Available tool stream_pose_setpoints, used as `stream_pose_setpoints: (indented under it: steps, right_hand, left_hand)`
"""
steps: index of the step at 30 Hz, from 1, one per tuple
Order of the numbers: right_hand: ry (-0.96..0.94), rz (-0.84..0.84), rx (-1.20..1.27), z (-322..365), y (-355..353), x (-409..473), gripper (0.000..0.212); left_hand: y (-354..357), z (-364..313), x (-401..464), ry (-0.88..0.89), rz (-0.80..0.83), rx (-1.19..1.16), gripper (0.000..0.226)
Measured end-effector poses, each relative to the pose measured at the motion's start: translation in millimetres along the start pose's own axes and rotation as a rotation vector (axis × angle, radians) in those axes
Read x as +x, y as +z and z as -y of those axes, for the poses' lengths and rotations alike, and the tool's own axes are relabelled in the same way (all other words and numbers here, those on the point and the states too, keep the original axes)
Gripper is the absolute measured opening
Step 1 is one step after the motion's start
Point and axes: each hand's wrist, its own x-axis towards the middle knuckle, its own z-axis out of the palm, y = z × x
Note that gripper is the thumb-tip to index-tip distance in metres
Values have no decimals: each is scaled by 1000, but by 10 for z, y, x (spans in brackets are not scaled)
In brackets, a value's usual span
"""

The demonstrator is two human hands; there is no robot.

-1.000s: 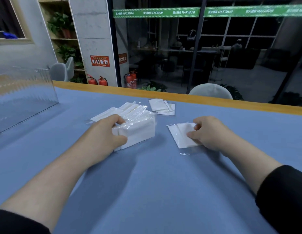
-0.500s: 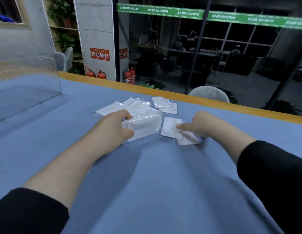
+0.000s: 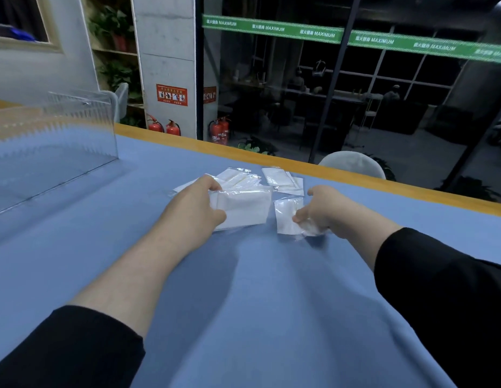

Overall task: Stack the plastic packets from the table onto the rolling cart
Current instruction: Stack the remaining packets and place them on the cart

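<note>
The right hand is pinching a corner of one small packet in a tight grip. The packet is lying just beside the pile of packets — the pile is on its left, long side going across. The left hand is clamping that pile on the blue table. Both arms are reaching forward. I think the small packet is going onto the pile next — the cart is not in view.

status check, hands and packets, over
Left hand grips thick stack of white plastic packets. Right hand pinches single clear-wrapped white packet on blue table. Loose packets beyond. No cart in view.
</note>
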Motion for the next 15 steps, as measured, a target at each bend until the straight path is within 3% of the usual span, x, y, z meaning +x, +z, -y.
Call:
stream_pose_setpoints:
  steps: [2,5,9,15]
  right_hand:
    - [-22,-89,165,-52,33,6,70]
    - [-214,-283,261,-126,-15,-10,80]
    - [-438,-263,276,-141,-209,-239,80]
    - [-732,-35,-410,74,-266,-660,87]
  left_hand:
    - [-6,26,22,-6,-51,-77,32]
    - [-13,34,33,-23,-119,-177,29]
    - [-18,34,38,-31,-182,-241,28]
    - [71,-20,12,-33,-77,-405,31]
